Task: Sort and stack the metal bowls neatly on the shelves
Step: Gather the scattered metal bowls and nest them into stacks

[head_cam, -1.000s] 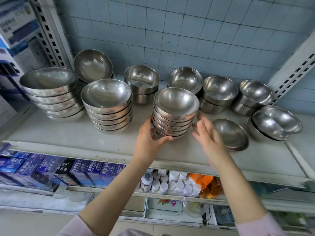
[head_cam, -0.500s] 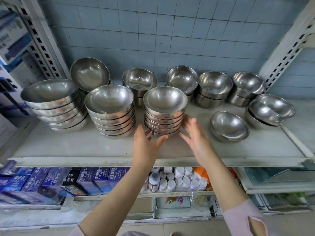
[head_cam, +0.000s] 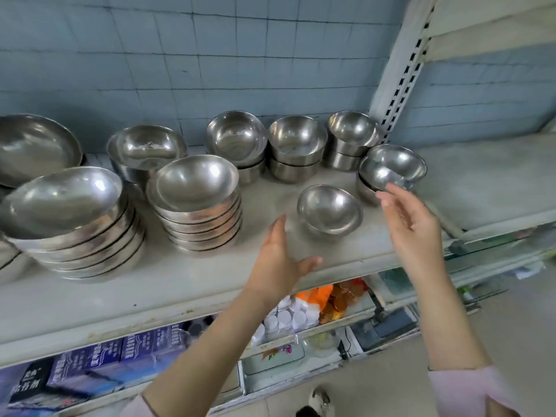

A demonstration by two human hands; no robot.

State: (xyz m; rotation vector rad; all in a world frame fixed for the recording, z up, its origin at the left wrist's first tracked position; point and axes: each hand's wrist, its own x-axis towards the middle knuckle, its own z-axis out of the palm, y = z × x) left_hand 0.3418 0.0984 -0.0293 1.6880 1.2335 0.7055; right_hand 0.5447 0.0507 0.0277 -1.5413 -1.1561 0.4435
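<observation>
1. Evidently the middle stack (head_cam: 197, 203) has been released. Half a second ago both hands flanked it at the shelf front. Now neither touches it, and it stands just beside the larger stack (head_cam: 69, 218) to its left.
2. Both hands have moved rightward. The left hand (head_cam: 279, 260) hovers over the front of the shelf (head_cam: 180, 284), near the left side of the single bowl (head_cam: 329, 210). Its fingers are straight, the thumb is spread wide, and it holds nothing.
3. The right hand (head_cam: 412, 224) is raised and empty, its fingers loosely extended and apart. Its fingertips (head_cam: 383, 197) lie at the near rim of the tilted pair (head_cam: 391, 170). Motion blur prevents saying whether they touch.
4. Judgement: placing the middle stack appears finished, and attention has passed to the unsorted bowls at the right end.
5. The single bowl stands upright and alone between the middle stack and the tilted pair, apart from both. It is polished metal, small and round-bottomed, and looks close in size to the pair.
6. In the tilted pair the upper bowl sits askew in the lower, not nested flat. It will likely need reseating.
7. The back row (head_cam: 296, 145) consists of short stacks against the tiled wall, some unevenly seated.
</observation>
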